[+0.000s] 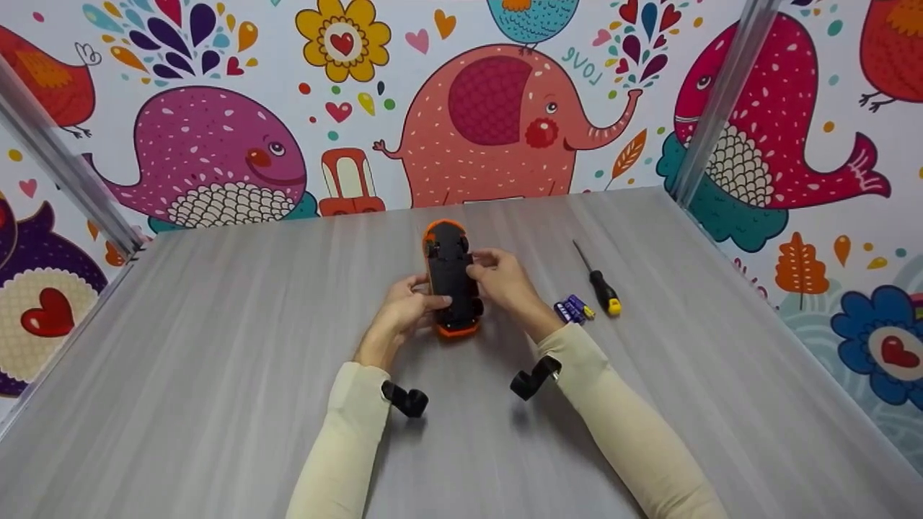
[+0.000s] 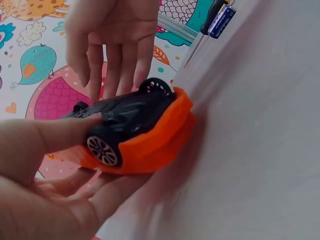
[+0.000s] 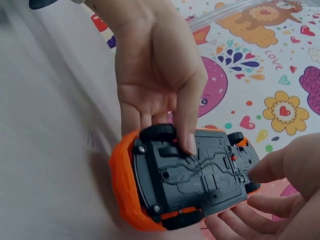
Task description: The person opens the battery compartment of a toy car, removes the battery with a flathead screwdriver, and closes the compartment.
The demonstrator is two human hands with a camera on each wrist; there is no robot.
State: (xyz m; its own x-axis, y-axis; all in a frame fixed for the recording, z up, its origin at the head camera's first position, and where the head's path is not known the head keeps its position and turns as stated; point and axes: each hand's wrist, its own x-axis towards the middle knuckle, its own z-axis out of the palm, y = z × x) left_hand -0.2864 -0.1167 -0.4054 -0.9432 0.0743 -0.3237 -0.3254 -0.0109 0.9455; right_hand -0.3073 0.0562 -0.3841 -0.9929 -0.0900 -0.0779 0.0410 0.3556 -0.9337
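Observation:
An orange toy car [image 1: 451, 281] is held upside down, its black underside [image 3: 205, 167] facing up with wheels and small round screw spots showing. My left hand [image 1: 404, 308] grips it by one side near the rear end, thumb pressed on the underside and fingers curled beneath the body [image 2: 165, 142]. Beside the car's opposite side is my right hand [image 1: 505, 280]. Its thumb tip reaches the edge by a front wheel [image 3: 252, 187], and its other fingers [image 2: 112, 67] hang fairly straight along that side.
Several purple batteries [image 1: 570, 310] lie on the grey table [image 1: 238, 346] to the right of my right wrist. Near them lies a screwdriver [image 1: 604, 292] with a black and yellow handle, shaft pointing away. A patterned wall [image 1: 447, 166] borders the table's far edge.

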